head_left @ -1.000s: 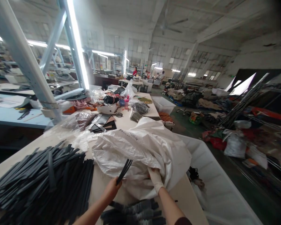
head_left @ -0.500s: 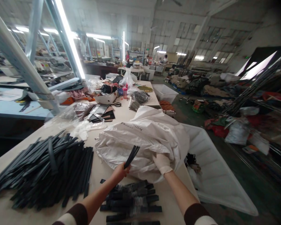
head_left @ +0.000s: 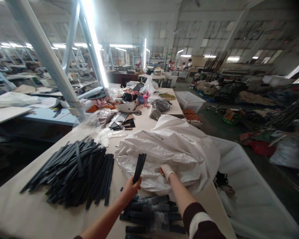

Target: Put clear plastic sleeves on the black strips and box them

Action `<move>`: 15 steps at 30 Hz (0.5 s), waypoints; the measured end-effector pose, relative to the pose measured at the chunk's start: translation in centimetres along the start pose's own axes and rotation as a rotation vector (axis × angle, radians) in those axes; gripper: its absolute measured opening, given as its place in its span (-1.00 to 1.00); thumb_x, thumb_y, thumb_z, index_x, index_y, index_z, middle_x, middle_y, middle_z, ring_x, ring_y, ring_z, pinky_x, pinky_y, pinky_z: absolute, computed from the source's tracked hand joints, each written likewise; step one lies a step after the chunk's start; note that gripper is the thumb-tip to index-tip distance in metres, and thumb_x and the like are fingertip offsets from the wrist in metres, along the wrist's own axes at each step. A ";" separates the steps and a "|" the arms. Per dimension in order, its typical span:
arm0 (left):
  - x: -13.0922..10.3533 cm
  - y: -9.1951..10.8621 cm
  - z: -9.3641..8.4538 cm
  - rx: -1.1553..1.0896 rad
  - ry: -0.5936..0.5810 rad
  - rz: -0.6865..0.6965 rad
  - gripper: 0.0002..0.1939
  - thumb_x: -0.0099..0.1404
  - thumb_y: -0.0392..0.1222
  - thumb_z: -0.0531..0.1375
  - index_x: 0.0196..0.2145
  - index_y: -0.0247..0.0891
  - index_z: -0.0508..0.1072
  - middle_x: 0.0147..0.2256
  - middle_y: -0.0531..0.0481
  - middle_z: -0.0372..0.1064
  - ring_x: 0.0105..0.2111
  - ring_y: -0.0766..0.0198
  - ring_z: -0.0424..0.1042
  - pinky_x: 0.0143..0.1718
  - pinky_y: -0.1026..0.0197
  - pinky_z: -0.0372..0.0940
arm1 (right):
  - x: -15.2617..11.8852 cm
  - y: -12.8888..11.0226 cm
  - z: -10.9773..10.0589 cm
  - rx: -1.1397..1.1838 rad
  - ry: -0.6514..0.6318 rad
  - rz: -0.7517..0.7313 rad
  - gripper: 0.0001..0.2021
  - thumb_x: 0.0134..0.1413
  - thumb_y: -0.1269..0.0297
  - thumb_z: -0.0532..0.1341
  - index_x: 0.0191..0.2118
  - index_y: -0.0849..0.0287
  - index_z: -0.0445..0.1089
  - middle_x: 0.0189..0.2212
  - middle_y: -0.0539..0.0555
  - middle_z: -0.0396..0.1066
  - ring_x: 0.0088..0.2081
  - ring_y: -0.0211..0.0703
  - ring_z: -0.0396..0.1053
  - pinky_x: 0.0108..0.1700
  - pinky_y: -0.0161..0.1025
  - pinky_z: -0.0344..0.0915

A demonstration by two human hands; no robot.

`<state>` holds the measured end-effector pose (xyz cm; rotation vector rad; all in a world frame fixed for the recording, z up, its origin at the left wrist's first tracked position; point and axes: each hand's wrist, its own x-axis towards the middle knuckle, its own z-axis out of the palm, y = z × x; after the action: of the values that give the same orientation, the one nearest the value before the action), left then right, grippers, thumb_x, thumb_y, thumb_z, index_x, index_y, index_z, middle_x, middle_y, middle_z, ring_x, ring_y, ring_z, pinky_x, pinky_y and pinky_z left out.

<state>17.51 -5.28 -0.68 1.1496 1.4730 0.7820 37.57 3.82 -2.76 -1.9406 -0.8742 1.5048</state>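
My left hand [head_left: 132, 188] is closed around a small bunch of black strips [head_left: 140, 166], which point up and away from me. At the near side of a large white sack [head_left: 174, 152], my gloved right hand [head_left: 166, 171] has its fingers curled in; what they hold, if anything, is hidden. A big loose pile of black strips [head_left: 74, 169] lies on the table to the left. Below my hands, several bundles of black strips [head_left: 151, 215] are wrapped in clear film.
Scissors [head_left: 137, 113], dark flat pieces [head_left: 122, 121] and clear plastic [head_left: 99, 118] lie farther up the table [head_left: 20, 212]. A large white bin [head_left: 249, 186] stands at the right edge. A metal frame [head_left: 47, 56] rises at the left.
My right hand has moved left across the sack, its fingers now curled in. The strips in my left hand stand more upright. The view has turned left.
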 end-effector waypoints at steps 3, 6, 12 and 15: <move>-1.4 0.5 -1.0 -0.042 0.020 -0.012 -0.63 0.05 0.12 0.09 -0.43 -0.29 0.27 -0.70 0.20 0.14 -0.77 0.49 0.04 -0.75 0.40 -0.05 | -1.4 0.6 -1.2 0.115 -0.038 -0.014 -0.64 0.04 0.13 0.08 -0.68 0.17 0.16 -0.80 -0.11 0.10 -0.76 -0.40 0.02 -0.68 -0.43 0.00; -2.3 1.3 -1.0 -0.050 0.033 -0.010 -0.66 0.06 0.09 0.10 -0.44 -0.29 0.27 -0.67 0.18 0.17 -0.77 0.51 0.02 -0.75 0.40 -0.06 | -3.5 1.9 -2.2 0.179 -0.095 -0.017 -0.57 0.09 0.00 -0.02 -0.64 0.19 0.22 -0.78 -0.10 0.12 -0.76 -0.40 0.03 -0.69 -0.42 -0.01; -2.2 2.7 2.1 -0.026 -0.001 0.038 -0.69 0.09 0.04 0.12 -0.41 -0.31 0.29 -0.70 0.22 0.09 -0.75 0.50 0.05 -0.72 0.40 0.01 | -7.6 4.4 -2.9 0.232 -0.073 -0.079 -0.48 0.05 -0.09 -0.04 -0.72 0.19 0.19 -0.82 -0.05 0.16 -0.78 -0.38 0.07 -0.70 -0.40 -0.03; -2.6 3.6 4.1 -0.007 -0.060 0.052 -0.67 0.10 0.02 0.12 -0.31 -0.32 0.32 -0.71 0.24 0.05 -0.75 0.48 0.06 -0.72 0.40 0.01 | -9.6 4.7 -3.7 0.279 -0.057 -0.150 -0.50 0.02 -0.07 0.02 -0.74 0.19 0.20 -0.83 -0.05 0.17 -0.77 -0.38 0.08 -0.69 -0.39 -0.03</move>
<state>22.26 -7.04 2.54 1.2005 1.3949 0.7808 40.30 -6.63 0.66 -1.6038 -0.7696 1.5105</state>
